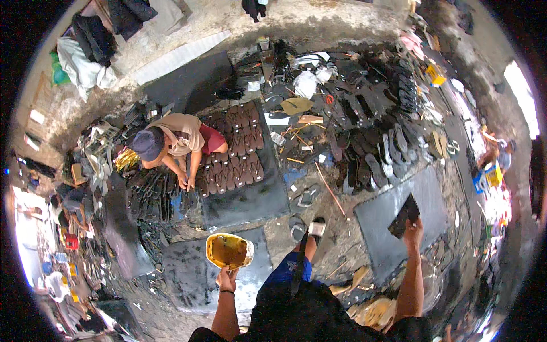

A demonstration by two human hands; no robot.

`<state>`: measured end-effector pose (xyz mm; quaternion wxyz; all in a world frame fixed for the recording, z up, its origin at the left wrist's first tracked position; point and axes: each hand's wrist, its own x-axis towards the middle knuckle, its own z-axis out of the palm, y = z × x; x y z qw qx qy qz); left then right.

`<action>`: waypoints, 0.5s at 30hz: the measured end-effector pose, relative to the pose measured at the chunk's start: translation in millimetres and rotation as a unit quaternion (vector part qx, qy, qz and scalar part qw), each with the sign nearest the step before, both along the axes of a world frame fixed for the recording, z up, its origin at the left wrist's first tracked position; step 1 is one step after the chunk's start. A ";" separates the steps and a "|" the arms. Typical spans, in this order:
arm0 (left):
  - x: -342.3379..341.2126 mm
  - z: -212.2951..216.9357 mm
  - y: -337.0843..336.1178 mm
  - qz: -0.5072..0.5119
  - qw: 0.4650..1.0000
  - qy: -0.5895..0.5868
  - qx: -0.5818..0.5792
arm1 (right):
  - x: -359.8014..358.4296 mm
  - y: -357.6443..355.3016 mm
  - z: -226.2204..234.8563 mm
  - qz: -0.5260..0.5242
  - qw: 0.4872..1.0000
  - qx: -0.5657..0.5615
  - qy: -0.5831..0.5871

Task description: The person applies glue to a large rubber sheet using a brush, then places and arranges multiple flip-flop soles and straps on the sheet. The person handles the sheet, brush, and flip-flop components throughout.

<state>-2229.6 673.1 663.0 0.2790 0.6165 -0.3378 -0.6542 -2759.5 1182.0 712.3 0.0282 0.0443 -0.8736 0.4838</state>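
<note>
My left hand (227,278) grips the near edge of a white and yellow tub (249,253), its inside coated amber-brown; whether liquid lies in it I cannot tell. Below the tub lies a dark sheet (185,276) with a wet-looking shine on its near right part. Out to the right, my right hand (414,233) is closed on the near end of a dark flat rectangular piece (403,216). That piece is over a second large grey-black sheet (373,219) on the ground; whether it touches the sheet I cannot tell.
Ahead on the left a person (176,139) in a cap bends over rows of brown sandals (233,171) on a dark sheet. Shoe soles (370,165) lie in piles ahead on the right. A thin stick (330,191) and loose slippers (307,196) lie before my feet.
</note>
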 end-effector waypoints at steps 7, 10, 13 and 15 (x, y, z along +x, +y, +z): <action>-204.1 -9.9 -17.2 -0.328 0.821 -0.402 -0.239 | -200.6 -200.3 -41.8 0.034 0.994 0.014 -0.099; -274.7 -20.8 -41.3 -0.240 0.930 -0.224 -0.163 | -275.3 -293.2 -59.1 -0.027 0.921 -0.222 -0.318; -343.1 -28.2 -73.2 0.133 0.978 0.100 0.129 | -341.4 -396.2 -64.0 -0.044 0.885 -0.239 -0.398; -385.6 -30.3 -88.6 0.127 0.979 0.112 0.116 | -390.4 -464.0 -72.6 -0.002 0.853 -0.236 -0.466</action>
